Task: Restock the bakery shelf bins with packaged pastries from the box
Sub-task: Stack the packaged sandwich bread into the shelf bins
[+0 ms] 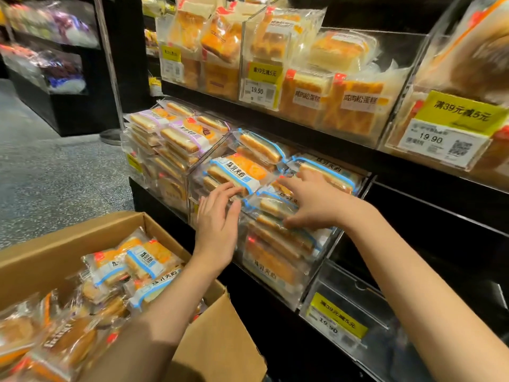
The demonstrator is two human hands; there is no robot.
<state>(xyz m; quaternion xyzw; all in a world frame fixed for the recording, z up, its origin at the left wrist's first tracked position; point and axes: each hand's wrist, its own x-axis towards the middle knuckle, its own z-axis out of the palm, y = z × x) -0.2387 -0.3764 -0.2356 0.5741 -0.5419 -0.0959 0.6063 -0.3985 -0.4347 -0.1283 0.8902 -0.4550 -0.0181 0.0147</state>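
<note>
A clear acrylic bin (316, 260) on the middle shelf is heaped with blue-striped packaged pastries (237, 169). My left hand (217, 224) hovers at the bin's front left with straight fingers, its fingertips touching a pack. My right hand (311, 199) lies flat on top of the pile, fingers spread, pressing the packs down. Neither hand grips anything. An open cardboard box (214, 346) at the lower left holds several more of the same blue-striped packs (143, 260) and other wrapped buns.
A neighbouring bin of purple-striped pastries (176, 133) sits to the left. The upper shelf carries bins of yellow cakes (330, 103) with price tags. An empty clear bin (352, 307) lies lower right. Grey floor stretches left, with a dark display stand (55, 78) beyond.
</note>
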